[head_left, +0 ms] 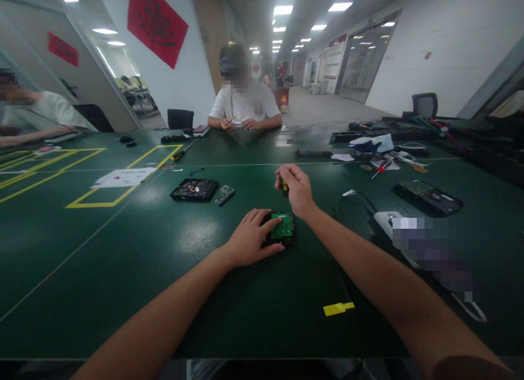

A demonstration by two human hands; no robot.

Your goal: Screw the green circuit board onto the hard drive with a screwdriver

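Observation:
A hard drive (282, 227) with a green circuit board facing up lies on the green table in front of me. My left hand (256, 235) rests over its left side, fingers spread, index finger on the board and thumb along the near edge. In my right hand (297, 191) is a screwdriver (285, 190) with a yellow and black handle, held upright. Its thin shaft points down at the far right part of the drive; the tip is too small to make out.
An opened black drive (194, 189) and a loose circuit board (225, 195) lie left of centre. Another drive (428, 197), a red screwdriver (381, 168) and a white power strip (393, 232) are right. A yellow tag (338, 308) lies near the front. A person (245, 101) sits opposite.

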